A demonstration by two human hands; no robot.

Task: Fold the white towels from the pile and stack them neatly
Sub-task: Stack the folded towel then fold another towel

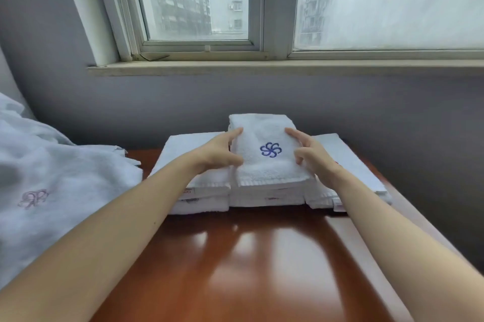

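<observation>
A folded white towel with a blue flower logo (264, 162) lies on top of the middle stack of folded towels (267, 197) at the far end of the table. My left hand (222, 151) touches its left edge, fingers fairly straight and thumb at the side. On its right edge rests my right hand (306, 148), fingers lightly bent against the cloth. A lower stack (199, 190) stands to the left and another (348, 164) to the right. The unfolded towel pile (52, 177) lies at the left.
The glossy brown table (248, 264) stretches toward me, its right edge running diagonally. A grey wall and a window sill (262, 67) stand just behind the stacks.
</observation>
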